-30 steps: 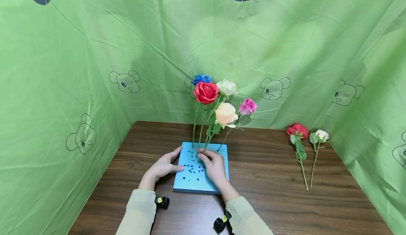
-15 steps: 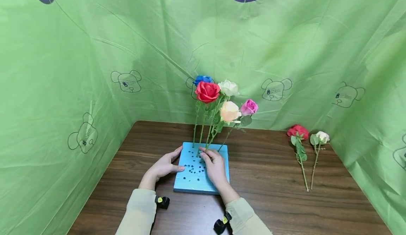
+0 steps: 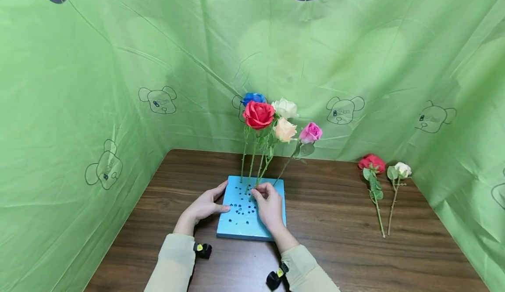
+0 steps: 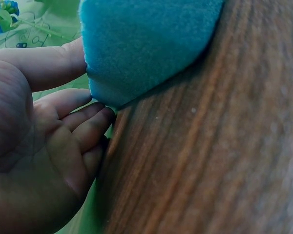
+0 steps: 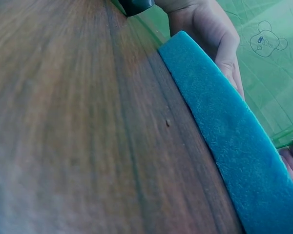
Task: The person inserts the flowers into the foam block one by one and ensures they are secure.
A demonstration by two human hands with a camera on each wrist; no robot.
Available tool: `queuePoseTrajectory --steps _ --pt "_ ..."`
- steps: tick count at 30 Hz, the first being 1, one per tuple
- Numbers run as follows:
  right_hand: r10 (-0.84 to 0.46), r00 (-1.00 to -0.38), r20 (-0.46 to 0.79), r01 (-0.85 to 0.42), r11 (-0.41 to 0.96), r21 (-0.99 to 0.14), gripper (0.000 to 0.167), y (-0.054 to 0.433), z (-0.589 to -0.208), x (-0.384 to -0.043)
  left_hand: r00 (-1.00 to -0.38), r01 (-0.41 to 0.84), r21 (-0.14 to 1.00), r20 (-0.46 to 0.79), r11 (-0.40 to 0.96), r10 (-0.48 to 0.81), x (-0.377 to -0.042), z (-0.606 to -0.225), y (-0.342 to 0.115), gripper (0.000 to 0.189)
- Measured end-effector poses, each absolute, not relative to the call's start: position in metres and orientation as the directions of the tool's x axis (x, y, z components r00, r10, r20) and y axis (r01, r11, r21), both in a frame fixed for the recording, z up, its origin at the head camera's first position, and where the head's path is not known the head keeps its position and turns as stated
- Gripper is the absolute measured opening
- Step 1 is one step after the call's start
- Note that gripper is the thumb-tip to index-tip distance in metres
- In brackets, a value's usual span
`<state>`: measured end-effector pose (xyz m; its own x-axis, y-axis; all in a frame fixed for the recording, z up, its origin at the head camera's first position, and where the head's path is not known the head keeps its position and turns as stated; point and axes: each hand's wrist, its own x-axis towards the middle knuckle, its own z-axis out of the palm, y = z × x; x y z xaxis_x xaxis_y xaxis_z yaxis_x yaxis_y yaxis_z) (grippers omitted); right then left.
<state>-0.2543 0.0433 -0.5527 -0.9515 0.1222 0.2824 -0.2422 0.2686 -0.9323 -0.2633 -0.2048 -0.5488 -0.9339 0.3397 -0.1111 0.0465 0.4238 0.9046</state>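
A light-blue foam block (image 3: 236,229) with many small holes in its top lies on the table. My right hand (image 3: 270,204) pinches the lower stem of a peach artificial rose (image 3: 285,129) between thumb and fingers, low over the block. My left hand (image 3: 203,204) holds the block's left edge, thumb on top and fingers (image 4: 90,129) against the side. A blue rose (image 3: 253,98), a red rose (image 3: 258,115), a white rose (image 3: 285,108) and a pink rose (image 3: 311,132) stand in the block. The right fingertips partly hide the stems' lower ends.
Another red rose (image 3: 371,164) and a smaller white rose (image 3: 403,169) lie at the right of the brown wooden table (image 3: 331,239). Green cloth (image 3: 189,46) with bear drawings surrounds the table at the back and sides.
The peach rose's bloom has swung back and slightly right, now appearing just below the white rose. My right hand keeps its pinch with a small shift; the left hand stays on the block.
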Motion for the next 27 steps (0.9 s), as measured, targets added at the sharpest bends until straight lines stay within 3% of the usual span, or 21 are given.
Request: queuePoseTrajectory --steps 6,18,27 --pt "0.117 -0.948 0.296 -0.257 0.271 -0.928 0.006 0.0431 -0.5526 -0.2545 -0.934 0.044 0.905 -0.112 0.423 0.338 -0.2639 -0.5486 -0.2045 0.101" --pt "0.119 -0.943 0.310 -0.272 0.254 -0.928 0.022 0.0442 -0.5535 -0.2552 -0.934 0.047 0.905 -0.110 0.422 0.340 -0.2647 -0.5487 -0.2046 0.101" --pt "0.129 -0.951 0.282 -0.250 0.222 -0.942 0.026 0.0431 -0.5530 -0.2550 -0.934 0.053 0.906 -0.103 0.419 0.342 -0.2656 -0.5500 -0.2057 0.101"
